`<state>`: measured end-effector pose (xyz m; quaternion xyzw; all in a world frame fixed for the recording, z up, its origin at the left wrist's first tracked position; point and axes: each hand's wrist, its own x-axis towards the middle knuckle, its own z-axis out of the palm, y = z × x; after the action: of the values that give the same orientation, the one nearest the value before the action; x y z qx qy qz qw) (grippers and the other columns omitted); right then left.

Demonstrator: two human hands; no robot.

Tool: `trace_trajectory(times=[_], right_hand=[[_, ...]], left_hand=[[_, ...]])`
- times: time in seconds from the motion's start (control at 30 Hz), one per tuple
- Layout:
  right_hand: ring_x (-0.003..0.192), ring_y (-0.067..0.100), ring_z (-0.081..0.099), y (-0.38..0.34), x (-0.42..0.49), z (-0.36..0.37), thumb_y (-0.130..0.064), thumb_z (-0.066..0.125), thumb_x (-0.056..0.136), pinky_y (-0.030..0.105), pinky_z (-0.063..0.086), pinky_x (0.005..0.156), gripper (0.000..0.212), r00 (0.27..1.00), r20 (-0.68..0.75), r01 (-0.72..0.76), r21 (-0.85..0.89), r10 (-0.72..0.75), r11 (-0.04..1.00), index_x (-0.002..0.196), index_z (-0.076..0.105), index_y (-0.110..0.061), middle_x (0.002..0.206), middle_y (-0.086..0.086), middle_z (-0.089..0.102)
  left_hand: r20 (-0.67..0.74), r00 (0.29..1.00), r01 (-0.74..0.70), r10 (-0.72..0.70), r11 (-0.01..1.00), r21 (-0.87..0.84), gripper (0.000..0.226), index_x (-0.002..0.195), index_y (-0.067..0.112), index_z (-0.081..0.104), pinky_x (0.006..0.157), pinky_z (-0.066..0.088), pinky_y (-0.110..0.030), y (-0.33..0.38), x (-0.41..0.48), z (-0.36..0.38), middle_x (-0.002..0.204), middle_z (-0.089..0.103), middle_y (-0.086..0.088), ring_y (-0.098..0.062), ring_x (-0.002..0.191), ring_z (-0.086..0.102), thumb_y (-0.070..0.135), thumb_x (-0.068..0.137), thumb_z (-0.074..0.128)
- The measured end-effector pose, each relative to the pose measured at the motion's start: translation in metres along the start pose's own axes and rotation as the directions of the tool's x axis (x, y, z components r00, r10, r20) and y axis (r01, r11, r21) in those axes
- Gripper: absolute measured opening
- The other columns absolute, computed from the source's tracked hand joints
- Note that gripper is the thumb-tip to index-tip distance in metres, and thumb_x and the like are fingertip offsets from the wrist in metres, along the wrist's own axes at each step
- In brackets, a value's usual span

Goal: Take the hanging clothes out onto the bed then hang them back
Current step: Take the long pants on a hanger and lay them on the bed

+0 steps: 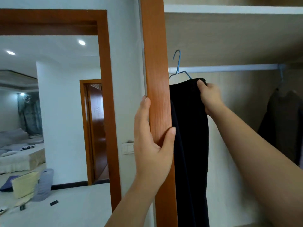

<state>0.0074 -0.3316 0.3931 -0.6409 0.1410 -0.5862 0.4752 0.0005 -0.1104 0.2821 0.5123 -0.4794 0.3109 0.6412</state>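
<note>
Left hand wrapped round the wooden door edge | right hand pinched the dark clothes on the blue hanger, hook up by the rail — not on it | a grey coat hung there — job not finished.

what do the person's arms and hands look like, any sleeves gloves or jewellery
Both arms are uncovered: left forearm and right forearm show no sleeve as far as the picture reaches. The left hand and right hand wear no gloves, and no ring, watch or bracelet is visible. Nails look short and unpainted.
</note>
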Motion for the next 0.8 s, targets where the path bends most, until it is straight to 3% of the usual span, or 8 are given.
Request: trace_trajectory(times=[0.1, 0.2, 0.3, 0.43, 0.57, 0.67, 0.73, 0.8], right_hand=[[0.077, 0.021, 0.050, 0.011, -0.026, -0.030, -0.031, 0.049, 0.092, 0.033, 0.043, 0.068, 0.029, 1.000, 0.000, -0.019, 0.048, 0.019, 0.999, 0.072, 0.051, -0.010, 0.072, 0.004, 0.051], [0.061, 0.008, 0.058, 0.023, -0.063, -0.068, -0.027, 0.050, 0.093, 0.017, 0.048, 0.058, 0.029, 0.999, -0.028, -0.029, 0.093, 0.032, 0.995, 0.069, 0.055, -0.010, 0.069, 0.001, 0.057], [0.051, 0.002, 0.059, 0.033, -0.097, -0.107, -0.026, 0.050, 0.093, 0.019, 0.050, 0.054, 0.030, 0.996, -0.048, -0.067, 0.149, 0.075, 0.987, 0.067, 0.058, -0.014, 0.063, -0.003, 0.062], [0.048, 0.001, 0.061, 0.030, -0.132, -0.161, -0.021, 0.045, 0.095, 0.014, 0.049, 0.048, 0.031, 0.995, -0.081, -0.054, 0.148, 0.066, 0.988, 0.068, 0.057, -0.012, 0.050, -0.008, 0.066], [0.054, 0.007, 0.064, 0.017, -0.166, -0.217, -0.019, 0.044, 0.095, 0.018, 0.054, 0.055, 0.029, 0.993, -0.087, -0.072, 0.090, 0.080, 0.993, 0.075, 0.062, -0.010, 0.058, -0.004, 0.070], [0.059, 0.006, 0.068, -0.003, -0.194, -0.254, -0.023, 0.046, 0.092, 0.017, 0.054, 0.056, 0.031, 0.994, -0.078, -0.077, 0.009, 0.077, 0.997, 0.076, 0.069, -0.011, 0.063, -0.003, 0.073], [0.061, 0.006, 0.069, -0.017, -0.214, -0.272, -0.038, 0.060, 0.073, 0.017, 0.054, 0.057, 0.027, 0.994, -0.072, -0.087, -0.049, 0.083, 0.995, 0.069, 0.075, -0.016, 0.064, -0.003, 0.073], [0.063, 0.007, 0.070, -0.027, -0.231, -0.284, -0.045, 0.064, 0.058, 0.018, 0.055, 0.058, 0.030, 0.993, -0.075, -0.102, -0.105, 0.094, 0.989, 0.070, 0.076, -0.019, 0.067, -0.003, 0.074]], left_hand=[[-0.075, 0.996, -0.029, 0.038, 0.992, 0.124, 0.067, 0.137, 0.039, 0.023, 0.110, 0.036, -0.042, 0.003, -0.003, 0.004, 0.148, 0.030, 0.008, -0.004, 0.136, 0.028, 0.023, 0.082, 0.057], [-0.138, 0.965, -0.175, 0.222, 0.940, 0.292, 0.062, 0.137, 0.017, 0.027, 0.112, 0.031, -0.039, 0.015, -0.016, 0.018, 0.148, 0.030, -0.007, -0.015, 0.138, 0.026, 0.011, 0.082, 0.056], [-0.074, 0.934, -0.332, 0.349, 0.927, 0.177, 0.049, 0.130, 0.011, 0.037, 0.113, 0.028, -0.034, 0.028, -0.034, 0.037, 0.141, 0.036, -0.009, -0.022, 0.136, 0.032, 0.005, 0.083, 0.050], [0.134, 0.971, -0.172, 0.198, 0.968, -0.181, 0.041, 0.125, 0.007, 0.046, 0.108, 0.030, -0.017, 0.028, -0.053, 0.066, 0.135, 0.046, -0.004, -0.008, 0.130, 0.040, 0.010, 0.084, 0.045], [0.262, 0.962, -0.016, 0.076, 0.974, -0.226, 0.045, 0.126, 0.008, 0.048, 0.103, 0.027, -0.006, 0.008, -0.065, 0.097, 0.134, 0.047, 0.000, -0.006, 0.125, 0.041, 0.020, 0.082, 0.042], [0.307, 0.951, 0.014, 0.040, 0.985, -0.172, 0.047, 0.128, 0.005, 0.046, 0.108, 0.031, -0.020, -0.003, -0.066, 0.116, 0.139, 0.045, -0.008, -0.016, 0.128, 0.040, 0.021, 0.084, 0.044], [0.332, 0.943, 0.017, 0.017, 0.995, -0.099, 0.050, 0.132, 0.004, 0.043, 0.110, 0.030, -0.034, -0.003, -0.065, 0.124, 0.143, 0.041, -0.012, -0.025, 0.133, 0.037, 0.018, 0.084, 0.046], [0.370, 0.929, 0.036, -0.016, 0.998, -0.046, 0.052, 0.136, 0.004, 0.039, 0.112, 0.026, -0.039, -0.001, -0.064, 0.129, 0.146, 0.036, -0.014, -0.030, 0.136, 0.032, 0.017, 0.086, 0.048]])
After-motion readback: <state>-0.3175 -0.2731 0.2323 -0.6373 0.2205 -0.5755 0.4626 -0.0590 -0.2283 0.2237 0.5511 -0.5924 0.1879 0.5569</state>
